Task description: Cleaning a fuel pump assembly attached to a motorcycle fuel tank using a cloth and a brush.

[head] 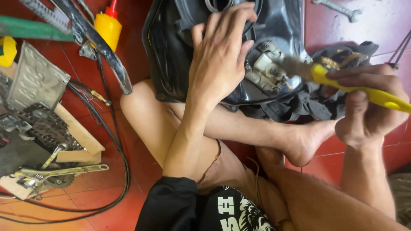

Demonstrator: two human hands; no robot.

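A black motorcycle fuel tank lies upside down on the red tiled floor in front of my crossed legs. My left hand rests flat on its underside, fingers spread, steadying it. My right hand grips a yellow-handled brush. The brush's bristles touch the grey metal valve fitting on the tank. A dark cloth lies bunched under the tank's right side.
A yellow squeeze bottle with a red tip stands at the back left. A chrome lever, black cables, a chain and sprocket and metal parts lie on the left. A wrench lies at the top right.
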